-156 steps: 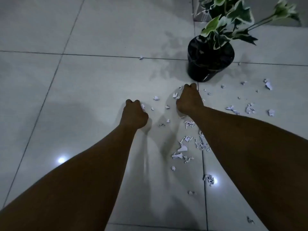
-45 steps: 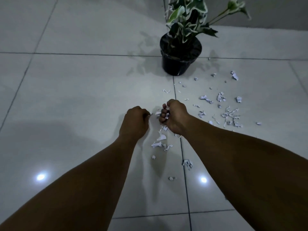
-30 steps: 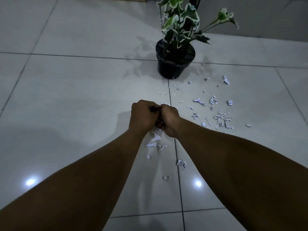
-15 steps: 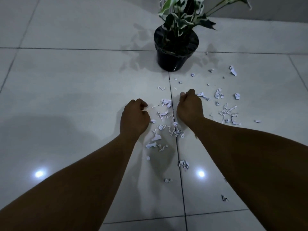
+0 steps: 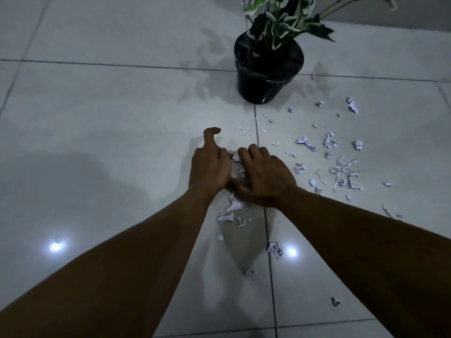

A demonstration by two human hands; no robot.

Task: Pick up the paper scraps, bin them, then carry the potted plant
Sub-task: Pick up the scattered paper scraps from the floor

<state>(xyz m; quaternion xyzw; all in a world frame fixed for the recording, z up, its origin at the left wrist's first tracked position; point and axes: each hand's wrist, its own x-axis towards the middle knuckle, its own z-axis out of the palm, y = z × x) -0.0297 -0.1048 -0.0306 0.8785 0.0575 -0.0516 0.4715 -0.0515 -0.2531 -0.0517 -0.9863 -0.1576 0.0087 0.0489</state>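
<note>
White paper scraps (image 5: 344, 172) lie scattered over the pale tiled floor, mostly to the right of my hands. More paper scraps (image 5: 233, 211) lie just under my wrists. My left hand (image 5: 211, 168) and my right hand (image 5: 267, 178) are pressed together on the floor, with a small heap of scraps (image 5: 236, 157) squeezed between them. The left index finger sticks up; the other fingers curl in. The right fingers curl over the heap. The potted plant (image 5: 267, 76), with green-and-white leaves in a black pot, stands upright beyond my hands.
Dark grout lines cross the floor (image 5: 109, 123). Two bright light reflections show on the tiles near my forearms. A grey wall edge (image 5: 419, 13) runs behind the plant at the top right. No bin is in view.
Half a second ago my fists rested apart with loose scraps between them. They have now closed in on each other, gathering those scraps into a heap between the hands.
</note>
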